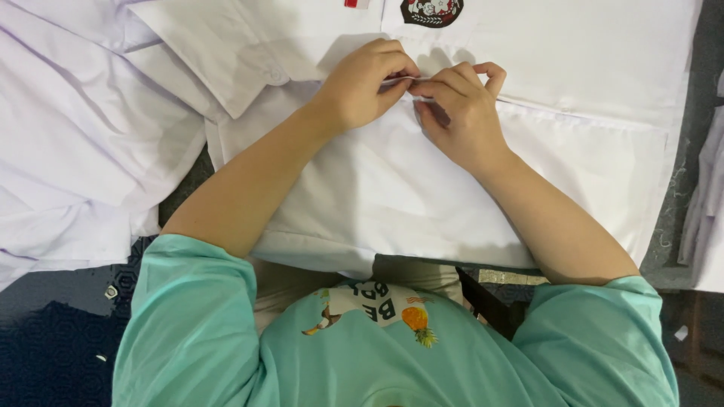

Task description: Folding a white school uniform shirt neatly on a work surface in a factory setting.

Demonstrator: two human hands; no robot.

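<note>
A white shirt [573,158] lies spread flat in front of me, with an embroidered badge [431,10] near its top edge. My left hand [362,87] and my right hand [461,113] meet at the shirt's front edge. Both pinch the same thin fold of white cloth between thumb and fingers, fingertips almost touching. My forearms reach over the lower part of the shirt.
A heap of more white garments [75,151] lies at the left. Another white cloth [705,211] hangs at the right edge. Dark patterned floor [53,347] shows at the lower left, with a few small scraps on it.
</note>
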